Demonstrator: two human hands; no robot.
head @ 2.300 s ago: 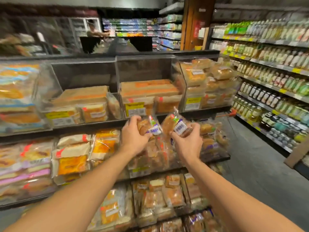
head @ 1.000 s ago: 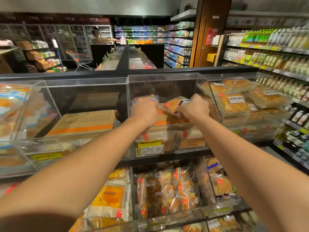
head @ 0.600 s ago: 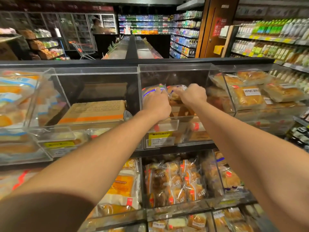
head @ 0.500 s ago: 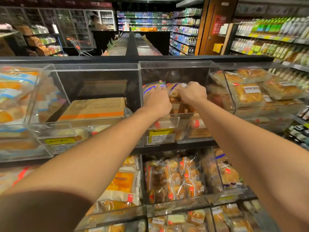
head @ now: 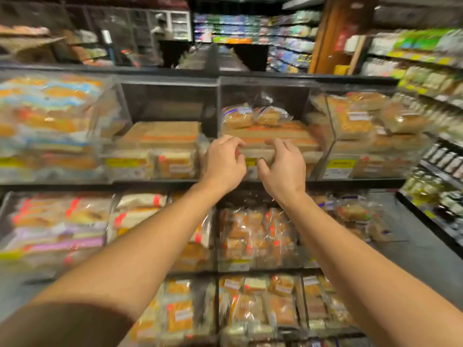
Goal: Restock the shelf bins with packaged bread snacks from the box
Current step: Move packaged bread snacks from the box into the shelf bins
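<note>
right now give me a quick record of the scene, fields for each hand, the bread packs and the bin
left hand: empty, fingers loosely curled, in front of the bin
right hand: empty, fingers loosely curled, beside the left hand
bread packs: two clear packs side by side, lying on the flat boxes
flat boxes: stacked inside the bin
clear top-shelf bin: middle-right compartment, holds boxes and packs
image: motion-blurred, labels unreadable
</note>
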